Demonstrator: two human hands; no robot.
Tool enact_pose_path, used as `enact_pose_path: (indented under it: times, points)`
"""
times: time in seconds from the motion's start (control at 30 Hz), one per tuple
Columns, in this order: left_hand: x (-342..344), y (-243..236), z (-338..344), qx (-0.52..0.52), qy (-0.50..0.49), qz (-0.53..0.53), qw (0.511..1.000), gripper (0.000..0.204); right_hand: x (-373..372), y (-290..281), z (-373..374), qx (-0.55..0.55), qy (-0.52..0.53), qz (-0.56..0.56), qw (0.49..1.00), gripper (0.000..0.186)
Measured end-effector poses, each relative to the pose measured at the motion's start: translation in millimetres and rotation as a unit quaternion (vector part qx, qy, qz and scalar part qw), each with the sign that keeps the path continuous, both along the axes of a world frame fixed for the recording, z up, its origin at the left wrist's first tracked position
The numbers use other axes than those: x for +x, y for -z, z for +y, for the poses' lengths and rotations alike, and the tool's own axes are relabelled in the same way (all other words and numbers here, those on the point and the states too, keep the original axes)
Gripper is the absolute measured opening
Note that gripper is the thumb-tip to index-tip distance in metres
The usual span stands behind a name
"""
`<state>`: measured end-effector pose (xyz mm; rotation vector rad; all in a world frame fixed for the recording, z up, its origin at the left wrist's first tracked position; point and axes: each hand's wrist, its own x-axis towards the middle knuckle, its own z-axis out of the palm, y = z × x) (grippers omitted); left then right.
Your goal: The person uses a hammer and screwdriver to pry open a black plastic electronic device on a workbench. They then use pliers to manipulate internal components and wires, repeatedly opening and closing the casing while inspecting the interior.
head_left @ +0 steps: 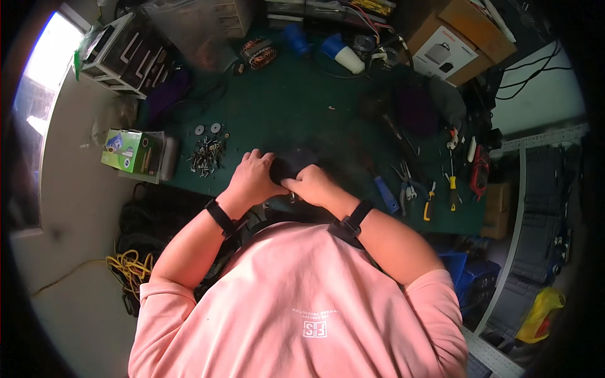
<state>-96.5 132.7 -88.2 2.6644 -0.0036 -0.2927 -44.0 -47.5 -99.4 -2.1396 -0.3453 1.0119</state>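
Both hands meet over the near edge of the green worktable, around a dark, rounded object (293,162) whose kind I cannot make out. My left hand (252,177) grips its left side, with the thumb reaching toward the right hand. Curled in at the near right side, my right hand (312,185) has its fingers closed against the same object. A small shiny metal piece (292,198) shows just below the right hand; whether it belongs to the object is unclear. Nearest the left hand lies a pile of loose screws and bolts (207,153).
Right of my hands lie a blue-handled tool (386,194), pliers (406,183), a yellow-handled cutter (429,201), a yellow screwdriver (452,192) and a red meter (479,173). A green box (131,151) stands left. Copper-wound coils (258,53) and a carton (450,53) sit behind.
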Motion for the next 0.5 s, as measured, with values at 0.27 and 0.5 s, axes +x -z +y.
enact_pose_path:
  times: [0.27,0.5]
  points:
    - [5,19,-4,-0.046,0.04,0.07,0.996,0.099,-8,22,-10,0.031,0.002,0.079,0.996,0.02]
    - [-6,26,-9,-0.003,0.042,-0.007,0.999,0.092,-1,32,-18,0.052,0.039,0.254,0.965,0.023]
